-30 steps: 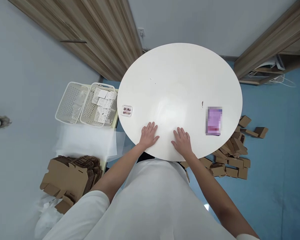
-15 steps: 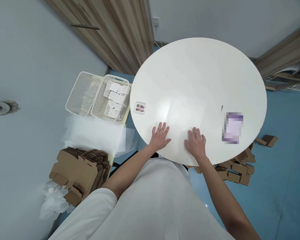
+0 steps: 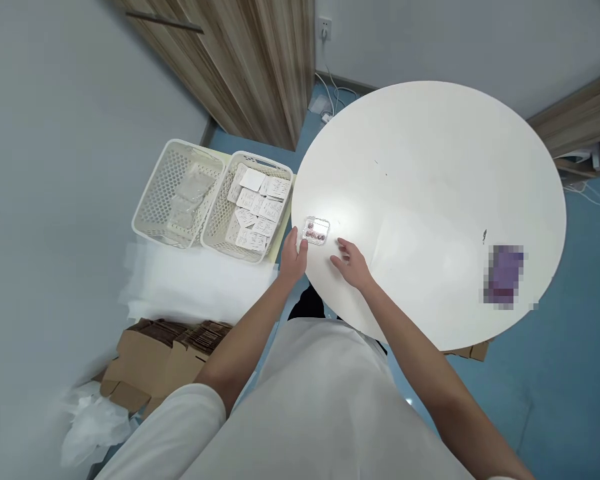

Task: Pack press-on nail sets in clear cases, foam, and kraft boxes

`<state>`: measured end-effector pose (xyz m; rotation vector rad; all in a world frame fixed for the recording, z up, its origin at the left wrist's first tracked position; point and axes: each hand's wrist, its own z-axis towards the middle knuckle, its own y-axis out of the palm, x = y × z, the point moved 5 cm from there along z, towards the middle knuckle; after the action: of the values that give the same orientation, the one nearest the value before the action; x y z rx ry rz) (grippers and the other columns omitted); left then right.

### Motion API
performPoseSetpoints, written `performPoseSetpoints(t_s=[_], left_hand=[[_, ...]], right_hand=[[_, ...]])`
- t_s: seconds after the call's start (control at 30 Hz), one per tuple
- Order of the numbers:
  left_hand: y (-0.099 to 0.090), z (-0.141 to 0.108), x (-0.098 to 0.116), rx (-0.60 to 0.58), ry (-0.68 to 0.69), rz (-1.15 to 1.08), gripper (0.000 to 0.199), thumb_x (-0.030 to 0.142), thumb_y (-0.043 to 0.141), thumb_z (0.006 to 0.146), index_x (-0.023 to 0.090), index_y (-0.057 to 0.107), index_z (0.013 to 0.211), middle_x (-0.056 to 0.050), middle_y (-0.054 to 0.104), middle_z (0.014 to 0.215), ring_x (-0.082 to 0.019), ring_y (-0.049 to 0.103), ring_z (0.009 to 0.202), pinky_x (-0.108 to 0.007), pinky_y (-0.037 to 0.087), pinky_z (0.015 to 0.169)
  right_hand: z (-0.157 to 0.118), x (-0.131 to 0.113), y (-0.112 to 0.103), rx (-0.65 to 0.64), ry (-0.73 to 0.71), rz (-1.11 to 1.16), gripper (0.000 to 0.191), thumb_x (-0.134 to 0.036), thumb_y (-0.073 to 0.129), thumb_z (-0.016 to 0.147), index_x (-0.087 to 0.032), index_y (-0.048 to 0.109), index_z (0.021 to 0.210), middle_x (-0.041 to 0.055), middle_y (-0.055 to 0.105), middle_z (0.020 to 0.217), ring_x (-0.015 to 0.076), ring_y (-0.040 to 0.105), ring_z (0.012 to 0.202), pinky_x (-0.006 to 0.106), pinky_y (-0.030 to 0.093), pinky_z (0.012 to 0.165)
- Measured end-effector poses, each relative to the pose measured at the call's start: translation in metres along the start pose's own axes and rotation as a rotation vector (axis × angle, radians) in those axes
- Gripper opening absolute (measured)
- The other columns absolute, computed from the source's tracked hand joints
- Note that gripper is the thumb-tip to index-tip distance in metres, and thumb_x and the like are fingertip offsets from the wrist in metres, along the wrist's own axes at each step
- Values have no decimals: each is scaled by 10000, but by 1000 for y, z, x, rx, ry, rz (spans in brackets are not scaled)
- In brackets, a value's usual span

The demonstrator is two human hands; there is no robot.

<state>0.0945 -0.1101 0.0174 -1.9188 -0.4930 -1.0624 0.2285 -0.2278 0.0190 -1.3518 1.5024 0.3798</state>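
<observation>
A small clear plastic case (image 3: 316, 231) with several dark reddish pieces inside lies near the left edge of the round white table (image 3: 430, 160). My left hand (image 3: 293, 259) is at the table's edge just left of the case, thumb and fingers parted. Its thumb tip is close to the case's lower left corner; whether it touches I cannot tell. To the right of the case, my right hand (image 3: 353, 263) hovers with bent fingers spread and holds nothing. A gap shows between its fingertips and the case.
Left of the table stand two white baskets, one holding white printed cards (image 3: 257, 207), the other clear plastic packs (image 3: 193, 190). White sheets (image 3: 180, 283) and flattened cardboard boxes (image 3: 150, 357) lie nearer me. A blurred purple item (image 3: 504, 275) rests on the table's right side.
Both hands have left the table's front, moving left and forward to either side of the clear case. The view has shifted left, so the table appears further right.
</observation>
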Motion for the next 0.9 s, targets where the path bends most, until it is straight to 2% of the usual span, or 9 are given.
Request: performPoseSetpoints(t_s=[0.2, 0.4, 0.53, 0.63, 0.7, 0.8, 0.9], left_hand=[[1, 10, -2, -81, -38, -89, 485, 449, 276, 893, 181, 422, 1269, -90, 437, 1312, -206, 388, 1217, -344, 307, 1015], [2, 14, -5, -40, -68, -84, 393, 405, 313, 892, 216, 533, 1158, -47, 502, 1246, -200, 445, 1164, -354, 348, 980], [2, 13, -1, -7, -45, -108, 393, 399, 316, 892, 194, 555, 1127, -52, 519, 1225, -187, 463, 1145, -335, 360, 971], [8, 1, 11, 4, 7, -109, 397, 401, 323, 889, 178, 572, 1103, -62, 542, 1193, -183, 475, 1129, -328, 358, 974], [19, -13, 21, -8, 48, -108, 392, 405, 332, 885, 183, 581, 1091, -60, 548, 1183, -183, 479, 1122, -329, 360, 972], [49, -45, 38, -70, 98, -123, 395, 409, 333, 883, 181, 587, 1081, -60, 548, 1179, -183, 490, 1109, -322, 380, 955], [87, -82, 51, -149, 145, -127, 391, 394, 338, 882, 167, 599, 1064, -68, 564, 1145, -174, 504, 1090, -306, 385, 952]], right_hand=[[20, -9, 26, -25, 84, 231, 531, -356, 553, 744, -292, 392, 1246, 43, 374, 1328, 207, 412, 1174, 384, 422, 912], [24, -7, 31, -8, 64, 227, 551, -308, 571, 714, -293, 400, 1238, 47, 360, 1312, 206, 422, 1152, 378, 433, 901], [21, -9, 28, -25, 60, 238, 566, -294, 577, 703, -294, 395, 1239, 39, 342, 1318, 195, 421, 1150, 370, 423, 916], [8, -6, 14, -20, 37, 257, 559, -290, 574, 707, -291, 398, 1238, 39, 334, 1321, 187, 425, 1143, 362, 423, 922], [-8, 3, -2, -5, 4, 267, 546, -287, 566, 716, -301, 400, 1236, 33, 334, 1322, 181, 431, 1135, 362, 427, 920], [-42, 27, -38, 32, -33, 271, 508, -275, 558, 722, -318, 428, 1211, 21, 359, 1307, 171, 456, 1109, 366, 433, 917], [-83, 60, -76, 67, -32, 250, 447, -259, 547, 727, -302, 480, 1167, 26, 412, 1263, 164, 491, 1070, 367, 435, 920]])
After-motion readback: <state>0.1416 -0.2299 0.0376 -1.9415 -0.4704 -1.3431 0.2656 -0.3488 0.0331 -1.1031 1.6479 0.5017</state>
